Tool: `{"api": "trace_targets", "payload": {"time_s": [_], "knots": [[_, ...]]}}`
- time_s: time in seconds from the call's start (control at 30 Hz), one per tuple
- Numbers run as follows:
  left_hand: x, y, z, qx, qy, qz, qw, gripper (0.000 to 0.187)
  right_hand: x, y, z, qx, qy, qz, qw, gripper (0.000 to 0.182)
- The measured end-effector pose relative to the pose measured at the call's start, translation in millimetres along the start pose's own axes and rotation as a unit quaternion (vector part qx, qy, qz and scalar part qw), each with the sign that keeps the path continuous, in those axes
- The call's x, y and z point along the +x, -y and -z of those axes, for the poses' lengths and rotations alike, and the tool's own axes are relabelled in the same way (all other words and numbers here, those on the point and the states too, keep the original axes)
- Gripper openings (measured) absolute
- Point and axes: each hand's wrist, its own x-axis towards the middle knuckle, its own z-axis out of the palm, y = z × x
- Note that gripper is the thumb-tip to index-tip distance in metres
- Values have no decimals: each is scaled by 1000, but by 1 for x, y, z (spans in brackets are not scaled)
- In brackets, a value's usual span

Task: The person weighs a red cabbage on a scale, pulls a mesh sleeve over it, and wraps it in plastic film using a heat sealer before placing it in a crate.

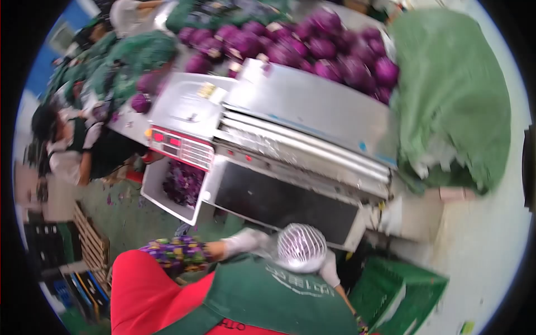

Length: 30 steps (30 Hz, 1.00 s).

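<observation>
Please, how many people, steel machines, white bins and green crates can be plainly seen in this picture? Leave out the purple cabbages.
People: 2, one in a hairnet and one at the left
Steel machine: 1
White bin: 1
Green crate: 1
Total: 5

roughly two dozen purple cabbages (326,47) heaped on the steel machine (312,106), one white tray (167,192), two green crates (399,293).
</observation>
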Motion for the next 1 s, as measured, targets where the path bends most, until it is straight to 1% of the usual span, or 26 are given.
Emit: {"api": "trace_targets", "payload": {"time_s": [0.03, 0.07, 0.1, 0.17, 0.2, 0.23, 0.3, 0.4, 0.47, 0.5, 0.53, 0.57, 0.6, 0.63, 0.67, 0.7, 0.73, 0.77, 0.8, 0.83, 0.87, 0.9, 0.93, 0.97, 1.0], "knots": [[110, 97, 6, 57, 199, -171, 963, 18, 16, 9, -10, -3, 15, 40, 999, 34], [32, -12, -19, 346, 142, -333, 865, 24, 26, 16, -16, 1, 24, 55, 998, 33], [53, -1, -34, 395, 138, -366, 831, 28, 35, 31, -20, 2, 24, 62, 998, 32], [34, -19, -54, 309, 89, -381, 867, 36, 49, 66, -19, -4, 7, 76, 997, 31], [28, -27, -60, 262, 90, -383, 881, 37, 53, 86, -13, -10, -11, 79, 997, 31], [21, -35, -58, 214, 109, -376, 895, 37, 55, 108, -7, -17, -29, 82, 996, 30], [8, -49, -59, 127, 153, -381, 903, 39, 53, 153, 1, -33, -66, 90, 993, 29], [-10, -68, -59, -9, 215, -419, 882, 42, 51, 209, 11, -92, -124, 137, 978, 27], [-21, -79, -37, -111, 264, -410, 866, 44, 59, 241, 11, -160, -155, 182, 958, 27], [-26, -81, -17, -185, 302, -366, 861, 45, 63, 253, 7, -208, -164, 211, 941, 26], [-33, -84, 9, -261, 337, -280, 860, 47, 68, 265, 0, -258, -169, 235, 922, 26], [-55, -94, 39, -382, 381, -24, 841, 57, 73, 276, -12, -308, -172, 252, 901, 25], [-72, -98, 52, -367, 339, -35, 865, 64, 73, 286, -27, -349, -154, 227, 896, 18], [-83, -97, 63, -353, 295, -41, 887, 71, 77, 291, -46, -347, -156, 230, 896, 18], [-72, -81, 66, -349, 317, -65, 880, 72, 82, 290, -62, -181, -142, 143, 963, 18], [-89, -82, 73, -340, 282, -94, 892, 62, 92, 287, -77, -9, -123, 53, 991, 21], [-95, -81, 82, -294, 232, -164, 913, 58, 104, 256, -95, 199, -101, 98, 970, 27], [-106, -81, 91, -242, 182, -230, 925, 53, 103, 259, -102, 198, -46, 100, 974, 27], [-120, -81, 100, -165, 125, -318, 925, 46, 102, 261, -110, 304, 34, 45, 951, 28], [-106, -70, 114, 16, 34, -470, 882, 46, 103, 277, -118, 405, 112, -11, 907, 29], [-118, -74, 109, -4, -55, -512, 857, 46, 90, 337, -118, 510, 220, -122, 823, 27], [-131, -86, 106, -23, -143, -549, 823, 46, 93, 335, -123, 590, 328, -119, 729, 27], [-136, -95, 111, 32, -100, -570, 815, 50, 85, 347, -126, 544, 233, -157, 791, 29], [-131, -96, 117, 19, 70, -533, 843, 49, 74, 355, -128, 491, 132, -196, 838, 33], [-127, -89, 117, 23, 91, -518, 850, 49, 75, 335, -117, 517, 155, -284, 792, 27]]}}
